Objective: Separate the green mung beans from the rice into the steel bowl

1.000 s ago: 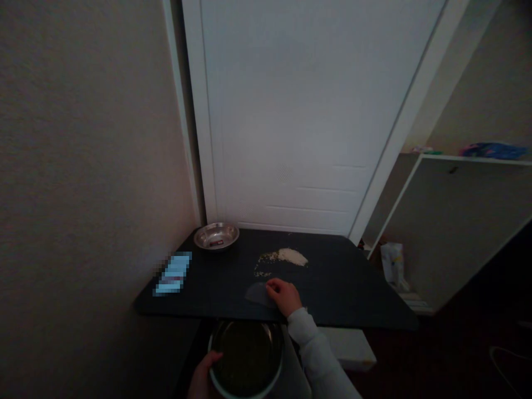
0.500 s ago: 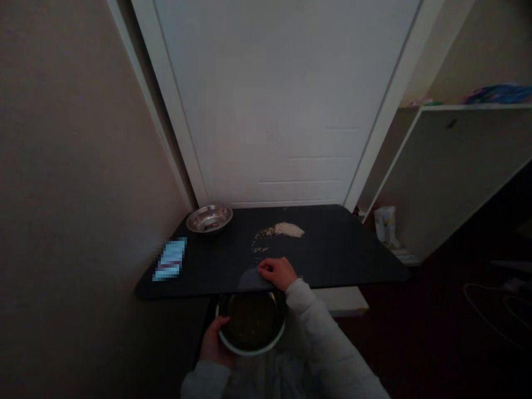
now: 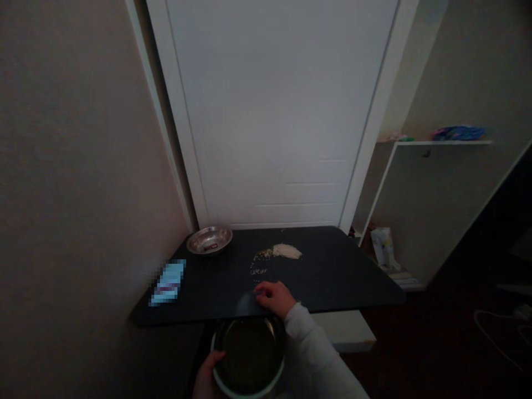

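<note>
My left hand [image 3: 205, 374] grips the left side of a round bowl [image 3: 249, 394] with a pale rim, held just below the table's front edge. The bowl's inside is dark, and its contents are hard to make out. Over the table's front edge, my right hand [image 3: 275, 298] is closed, thumb and fingers pinched together. A faint pale patch lies by the fingertips; whether it is something held I cannot tell. Beyond that hand, a pile of whitish grains [image 3: 287, 251] lies on the dark table [image 3: 341, 277], with darker greenish grains [image 3: 262, 254] and scattered ones to its left.
A shallow metal bowl [image 3: 210, 241] stands at the table's back left. Near the left edge lies a blurred light-blue item [image 3: 168, 282]. A white box [image 3: 344, 331] shows under the table. Behind is a white door [image 3: 270, 111]; a cabinet [image 3: 432, 205] stands at right.
The camera view has tilted up, so the table and both hands sit lower in the picture. Relative to the table, the hands, bowl and grains look much the same.
</note>
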Tool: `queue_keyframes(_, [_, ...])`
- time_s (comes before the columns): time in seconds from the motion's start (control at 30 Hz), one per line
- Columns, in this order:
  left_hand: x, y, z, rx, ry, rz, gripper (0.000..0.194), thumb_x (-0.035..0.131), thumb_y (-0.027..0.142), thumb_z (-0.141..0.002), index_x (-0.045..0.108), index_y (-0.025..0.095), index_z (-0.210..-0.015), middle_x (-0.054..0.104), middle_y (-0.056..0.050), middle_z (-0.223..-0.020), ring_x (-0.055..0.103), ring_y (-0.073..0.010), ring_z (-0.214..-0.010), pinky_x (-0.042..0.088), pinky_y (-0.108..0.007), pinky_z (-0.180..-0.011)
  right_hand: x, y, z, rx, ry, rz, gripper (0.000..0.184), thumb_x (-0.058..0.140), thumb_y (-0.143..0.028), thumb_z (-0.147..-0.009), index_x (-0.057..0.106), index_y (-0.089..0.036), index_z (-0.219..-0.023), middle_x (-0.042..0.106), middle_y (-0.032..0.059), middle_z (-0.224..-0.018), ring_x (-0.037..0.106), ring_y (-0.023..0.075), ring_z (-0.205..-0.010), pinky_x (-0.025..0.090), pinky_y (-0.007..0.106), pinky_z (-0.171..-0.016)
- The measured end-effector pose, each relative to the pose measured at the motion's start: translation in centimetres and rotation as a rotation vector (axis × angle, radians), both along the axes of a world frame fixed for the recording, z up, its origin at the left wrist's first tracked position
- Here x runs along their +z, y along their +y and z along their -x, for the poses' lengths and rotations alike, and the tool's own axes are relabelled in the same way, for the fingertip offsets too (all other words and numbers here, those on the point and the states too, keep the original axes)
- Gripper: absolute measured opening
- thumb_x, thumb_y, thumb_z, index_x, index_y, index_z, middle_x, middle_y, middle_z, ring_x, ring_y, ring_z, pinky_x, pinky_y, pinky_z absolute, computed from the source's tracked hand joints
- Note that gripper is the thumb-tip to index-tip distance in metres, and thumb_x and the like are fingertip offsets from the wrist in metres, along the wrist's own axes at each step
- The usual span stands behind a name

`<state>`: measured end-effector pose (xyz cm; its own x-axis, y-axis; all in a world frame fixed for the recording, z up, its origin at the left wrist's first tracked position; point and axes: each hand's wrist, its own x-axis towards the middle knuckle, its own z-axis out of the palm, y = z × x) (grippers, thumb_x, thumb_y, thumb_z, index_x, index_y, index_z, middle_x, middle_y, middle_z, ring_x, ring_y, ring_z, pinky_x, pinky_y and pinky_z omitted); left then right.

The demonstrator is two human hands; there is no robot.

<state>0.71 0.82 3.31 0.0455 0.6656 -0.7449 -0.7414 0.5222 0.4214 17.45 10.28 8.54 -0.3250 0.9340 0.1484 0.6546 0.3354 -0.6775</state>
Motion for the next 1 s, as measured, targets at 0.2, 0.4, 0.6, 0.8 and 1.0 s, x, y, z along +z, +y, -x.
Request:
queue_keyframes(0.2, [1.3,-0.5,-0.9,0.05,0.054,-0.047,0.007,0.05,0.013,-0.058,0.056,0.015,-0.056,0.066,-0.008,-0.057,0.059,-0.0276,-0.078,0.044,-0.043,-0.07,-0.3,-0.3,0.0,0.06,0.152,0.067,0.025,0.051,-0.025,-0.064,0.059,-0.023,-0.087,0.06,-0.0054,-0.061,0.052,0.0092,-0.059,0.037,0.022,-0.065])
queue_keyframes(0.4, [2.0,-0.9,-1.3,0.068,0.047,-0.027,0.01,0.049,0.012,-0.06,0.056,0.015,-0.052,0.064,-0.006,-0.051,0.061,-0.0238,-0.072,0.045,-0.037,-0.069,-0.6,-0.3,-0.1,0.088,0.302,0.153,0.024,0.052,-0.02,-0.06,0.061,-0.021,-0.083,0.056,-0.0054,-0.054,0.049,0.0084,-0.054,0.036,0.02,-0.055])
queue_keyframes(0.6, [2.5,-1.7,-1.6,0.037,0.056,-0.033,0.014,0.047,0.016,-0.063,0.058,0.014,-0.054,0.064,-0.008,-0.051,0.061,-0.0251,-0.074,0.045,-0.039,-0.07,-1.1,-0.2,0.1,0.099,0.574,0.254,0.024,0.053,-0.017,-0.056,0.061,-0.018,-0.079,0.056,-0.0048,-0.053,0.05,0.0084,-0.052,0.036,0.02,-0.054])
queue_keyframes(0.8, [3.6,-3.2,-2.3,0.065,0.095,-0.065,0.01,0.05,0.017,-0.062,0.058,0.014,-0.059,0.065,-0.006,-0.052,0.061,-0.025,-0.074,0.045,-0.038,-0.07,-0.9,0.4,-0.9,0.006,0.781,0.231,0.021,0.053,-0.02,-0.055,0.059,-0.016,-0.075,0.054,-0.0056,-0.048,0.046,0.0069,-0.046,0.035,0.019,-0.049])
queue_keyframes(1.0, [4.1,-4.3,-2.5,0.06,0.081,-0.085,0.011,0.051,0.02,-0.062,0.059,0.013,-0.067,0.066,-0.007,-0.059,0.06,-0.0258,-0.077,0.045,-0.039,-0.069,-1.1,1.5,-3.8,-0.24,1.08,0.145,0.025,0.049,-0.029,-0.057,0.052,-0.016,-0.077,0.051,-0.0053,-0.048,0.042,0.0069,-0.041,0.03,0.019,-0.04])
